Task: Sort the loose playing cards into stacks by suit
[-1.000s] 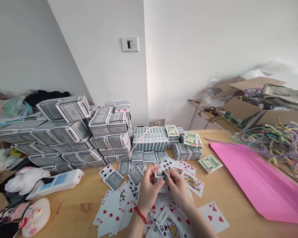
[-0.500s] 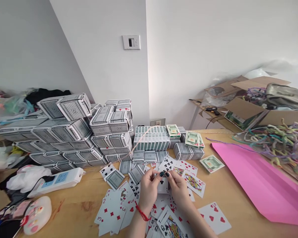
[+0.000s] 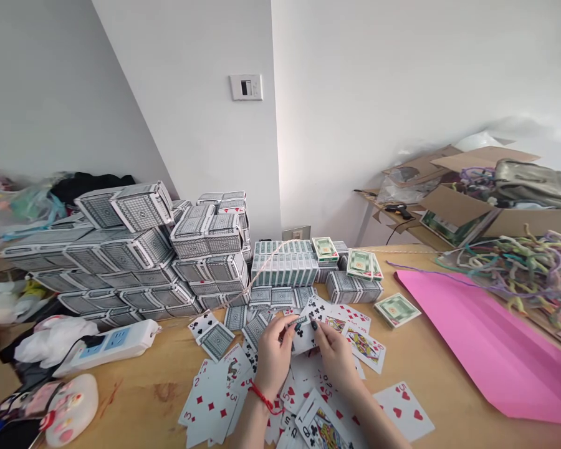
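Between two hands: one clubs card, edge folded.

Left hand, red string at wrist, pinching the left side of the folded card; right hand, dark nails, fingers closed at its right side. Beneath and around: loose cards on a wooden table. Beyond: card blocks, green card boxes.

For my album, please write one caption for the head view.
Two hands hold a playing card above scattered cards, beside pink paper.
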Available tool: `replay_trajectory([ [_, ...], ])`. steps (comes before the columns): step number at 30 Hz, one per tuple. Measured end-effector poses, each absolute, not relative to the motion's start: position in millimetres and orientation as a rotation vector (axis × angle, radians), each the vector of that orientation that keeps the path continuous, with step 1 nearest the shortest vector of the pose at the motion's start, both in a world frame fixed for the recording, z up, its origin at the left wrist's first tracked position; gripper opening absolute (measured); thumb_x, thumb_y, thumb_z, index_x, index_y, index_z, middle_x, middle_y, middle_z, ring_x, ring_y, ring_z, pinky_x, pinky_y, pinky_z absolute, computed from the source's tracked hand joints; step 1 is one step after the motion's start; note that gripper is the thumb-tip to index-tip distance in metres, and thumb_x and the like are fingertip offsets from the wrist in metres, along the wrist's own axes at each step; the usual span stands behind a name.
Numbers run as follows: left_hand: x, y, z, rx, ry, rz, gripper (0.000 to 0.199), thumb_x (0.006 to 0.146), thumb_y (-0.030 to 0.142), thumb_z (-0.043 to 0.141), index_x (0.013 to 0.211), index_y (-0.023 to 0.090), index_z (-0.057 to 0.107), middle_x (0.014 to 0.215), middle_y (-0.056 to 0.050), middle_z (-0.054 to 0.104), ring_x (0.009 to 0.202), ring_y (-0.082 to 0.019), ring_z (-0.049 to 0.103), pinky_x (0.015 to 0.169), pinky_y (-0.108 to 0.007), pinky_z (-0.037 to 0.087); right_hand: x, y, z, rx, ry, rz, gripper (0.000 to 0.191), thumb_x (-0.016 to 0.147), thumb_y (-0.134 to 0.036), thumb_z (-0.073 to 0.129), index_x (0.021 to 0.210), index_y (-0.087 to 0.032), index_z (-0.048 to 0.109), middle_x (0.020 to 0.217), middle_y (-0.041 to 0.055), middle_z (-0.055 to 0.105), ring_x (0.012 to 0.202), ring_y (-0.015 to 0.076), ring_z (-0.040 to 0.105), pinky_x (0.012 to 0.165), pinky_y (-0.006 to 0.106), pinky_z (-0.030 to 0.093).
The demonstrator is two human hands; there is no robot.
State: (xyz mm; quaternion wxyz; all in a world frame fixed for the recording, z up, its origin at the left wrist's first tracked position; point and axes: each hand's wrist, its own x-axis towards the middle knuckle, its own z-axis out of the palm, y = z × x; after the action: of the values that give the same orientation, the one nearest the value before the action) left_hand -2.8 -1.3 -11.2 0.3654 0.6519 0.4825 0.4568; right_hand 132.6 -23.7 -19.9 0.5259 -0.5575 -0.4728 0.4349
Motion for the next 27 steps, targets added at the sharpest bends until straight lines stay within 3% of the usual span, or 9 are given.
replay_trajectory([
  [4, -5.9, -1.6, -8.1, 1.607, 1.255, 1.100, 0.024, 0.082, 0.030, 0.046, 0.100, 0.024, 0.061, 0.102, -0.006, 0.063, 0.088, -0.021, 0.059, 0.076, -0.032, 0.047, 131.0, -23.3, -17.0, -1.099, -0.825, 1.393, 0.030, 0.073, -0.048, 0.055, 0.062, -0.020, 0.055, 0.053, -0.0021, 0.053, 0.049, 0.0144, 0.048, 0.050, 0.027, 0.039],
  [10, -2.9, -3.8, -3.8, 1.551, 1.175, 0.990, 0.025, 0.081, 0.035, 0.048, 0.097, 0.021, 0.062, 0.090, -0.007, 0.066, 0.075, -0.019, 0.060, 0.065, -0.030, 0.047, 127.5, -26.7, -14.4, -0.822, -0.470, 1.822, 0.025, 0.073, -0.041, 0.058, 0.072, -0.016, 0.059, 0.057, -0.0012, 0.057, 0.042, 0.0094, 0.047, 0.043, 0.023, 0.037],
  [16, -0.1, -3.6, -8.1, 1.528, 1.150, 1.044, 0.025, 0.079, 0.036, 0.051, 0.093, 0.019, 0.062, 0.089, -0.007, 0.065, 0.071, -0.017, 0.058, 0.061, -0.026, 0.046, 124.5, -27.2, -10.9, -0.854, -0.414, 1.806, 0.023, 0.071, -0.039, 0.060, 0.067, -0.017, 0.057, 0.054, -0.0032, 0.053, 0.040, 0.0075, 0.044, 0.039, 0.020, 0.031],
  [21, 0.9, -4.3, -8.4, 1.463, 1.114, 1.005, 0.027, 0.079, 0.039, 0.051, 0.094, 0.018, 0.061, 0.082, -0.005, 0.063, 0.054, -0.012, 0.054, 0.049, -0.023, 0.043, 124.5, -26.6, -13.0, -0.900, -0.425, 1.819, 0.029, 0.074, -0.045, 0.055, 0.069, -0.017, 0.057, 0.053, -0.0002, 0.058, 0.044, 0.0108, 0.051, 0.039, 0.019, 0.031],
  [27, 2.7, -5.0, -3.8, 1.507, 1.038, 1.038, 0.028, 0.080, 0.037, 0.050, 0.095, 0.019, 0.063, 0.095, -0.008, 0.060, 0.061, -0.014, 0.057, 0.051, -0.024, 0.047, 125.6, -25.9, -14.2, -0.863, -0.461, 1.845, 0.031, 0.076, -0.046, 0.052, 0.071, -0.016, 0.058, 0.056, 0.0018, 0.062, 0.049, 0.0127, 0.055, 0.039, 0.019, 0.031],
])
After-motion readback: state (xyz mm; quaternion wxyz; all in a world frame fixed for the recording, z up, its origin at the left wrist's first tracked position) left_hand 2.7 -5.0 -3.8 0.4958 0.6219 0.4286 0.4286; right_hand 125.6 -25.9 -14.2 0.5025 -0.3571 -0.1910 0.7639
